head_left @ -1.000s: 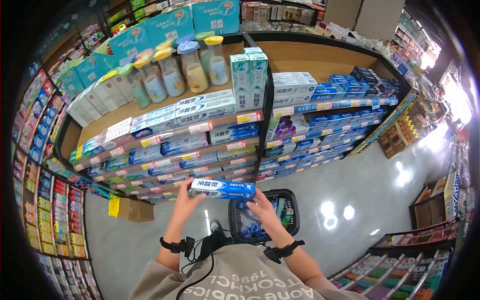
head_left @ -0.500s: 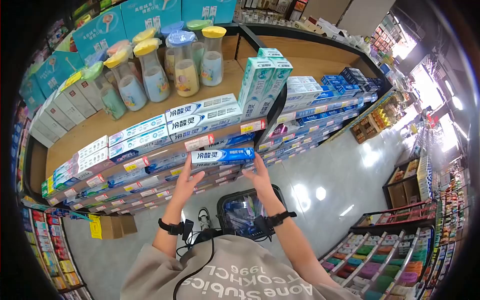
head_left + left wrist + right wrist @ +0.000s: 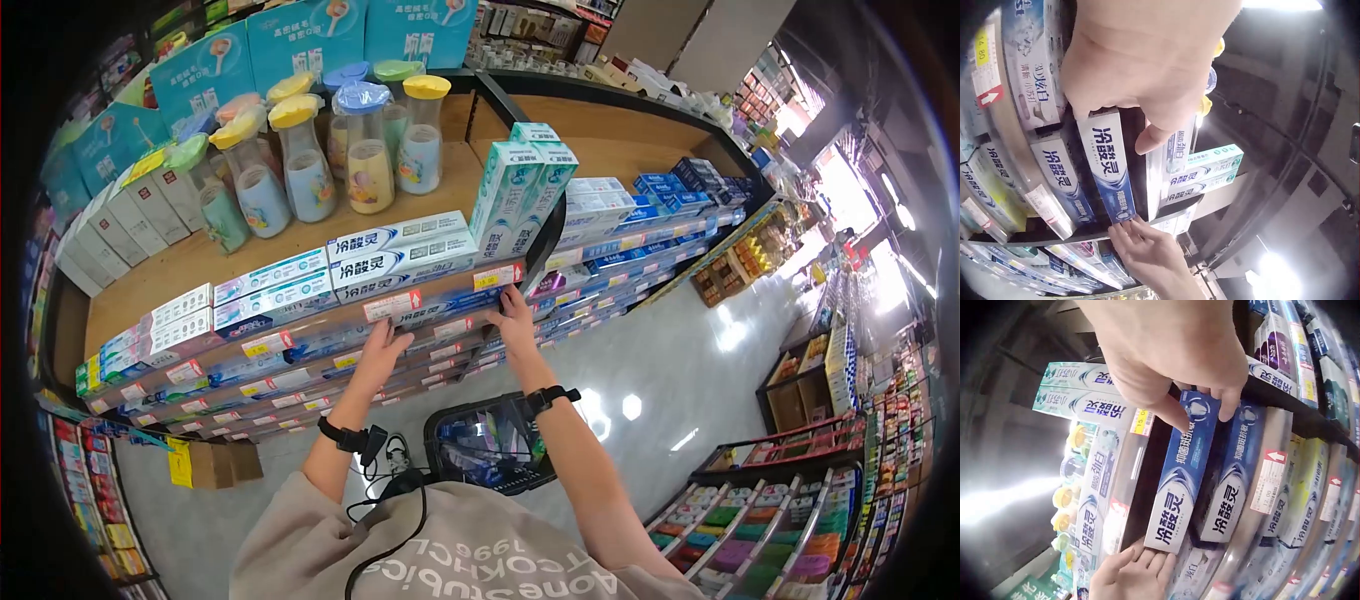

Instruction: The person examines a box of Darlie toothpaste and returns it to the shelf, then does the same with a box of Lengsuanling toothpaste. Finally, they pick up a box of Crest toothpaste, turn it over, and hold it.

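Observation:
Between both hands, a white and blue toothpaste box [image 3: 1175, 487] lies lengthwise at a shelf opening below the top price rail. My right hand [image 3: 515, 325] pinches its blue end, with thumb and fingers on opposite sides in the right wrist view. At the white end, my left hand [image 3: 378, 357] touches the box with extended fingers, its thumb held apart in the left wrist view. A similar toothpaste box [image 3: 1232, 478] lies right beside it on the shelf. In the head view the upper rail partly hides the held box.
White toothpaste boxes [image 3: 400, 255] line the top shelf, with upright green boxes [image 3: 515, 200] at its corner. Lidded bottles [image 3: 370, 160] stand behind. A black shopping basket [image 3: 490, 440] with packages sits on the floor near a cardboard carton [image 3: 225, 463].
Both hands have moved the toothpaste box forward from in front of the shelves to the opening under the top rail. The head view has shifted closer to the shelf.

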The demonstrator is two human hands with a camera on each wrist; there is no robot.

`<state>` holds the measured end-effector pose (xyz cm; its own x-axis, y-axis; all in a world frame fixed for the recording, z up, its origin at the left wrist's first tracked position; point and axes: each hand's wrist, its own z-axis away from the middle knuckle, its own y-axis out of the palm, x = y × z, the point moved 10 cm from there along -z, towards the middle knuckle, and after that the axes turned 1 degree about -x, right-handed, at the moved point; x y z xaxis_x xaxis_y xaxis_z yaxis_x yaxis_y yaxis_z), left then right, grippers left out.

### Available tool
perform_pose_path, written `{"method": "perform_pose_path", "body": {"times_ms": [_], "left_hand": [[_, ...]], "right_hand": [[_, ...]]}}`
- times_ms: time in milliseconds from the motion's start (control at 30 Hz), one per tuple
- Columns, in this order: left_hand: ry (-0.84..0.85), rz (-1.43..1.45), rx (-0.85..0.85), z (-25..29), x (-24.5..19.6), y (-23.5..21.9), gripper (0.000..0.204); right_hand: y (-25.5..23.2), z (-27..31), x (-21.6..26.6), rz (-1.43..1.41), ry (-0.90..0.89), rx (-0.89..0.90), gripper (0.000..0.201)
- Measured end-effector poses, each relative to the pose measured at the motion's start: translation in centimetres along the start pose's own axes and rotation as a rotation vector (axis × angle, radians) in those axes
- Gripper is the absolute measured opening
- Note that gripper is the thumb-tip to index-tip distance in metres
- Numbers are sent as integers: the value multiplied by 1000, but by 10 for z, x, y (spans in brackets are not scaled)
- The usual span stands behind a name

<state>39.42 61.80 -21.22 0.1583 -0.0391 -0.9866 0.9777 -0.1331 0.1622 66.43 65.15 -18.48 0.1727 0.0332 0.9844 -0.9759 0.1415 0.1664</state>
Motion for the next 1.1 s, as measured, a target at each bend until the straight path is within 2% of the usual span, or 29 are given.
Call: {"method": "perform_pose_path", "body": {"times_ms": [100,200,300,367,533,633,733,800,867,1033,1100], "left_hand": [[13,-31,5,-8,3,2,68],[-64,-70,-68,-7,9,1,65],[-11,-4,-94,-12,10,7,60],[-70,-78,-114,-14,17,5,59],[-84,-61,-136,-17,20,3,55],[-161,-96,-129,-13,16,5,57],[-103,-1,-223,-8,10,6,56],[-37,56,-269,-13,23,-2,31],[-26,97,-294,-15,34,-9,20],[-160,141,-254,-15,61,-24,25],[-159,208,-320,-8,44,-16,36]], "right_hand": [[8,-11,-12,-54,-12,92,77],[6,-8,-16,-7,11,27,77],[-3,-11,-20,-49,21,-20,83],[-4,-10,-23,-58,9,12,81],[4,-6,-15,-29,32,33,86],[-2,-7,-26,-136,48,22,86],[1,4,-16,-170,82,5,86],[-4,2,-27,-186,102,-6,86],[-5,-2,-32,-178,108,-13,86],[-5,1,-28,-149,122,-5,84],[-8,3,-31,-135,153,-15,82]]}}
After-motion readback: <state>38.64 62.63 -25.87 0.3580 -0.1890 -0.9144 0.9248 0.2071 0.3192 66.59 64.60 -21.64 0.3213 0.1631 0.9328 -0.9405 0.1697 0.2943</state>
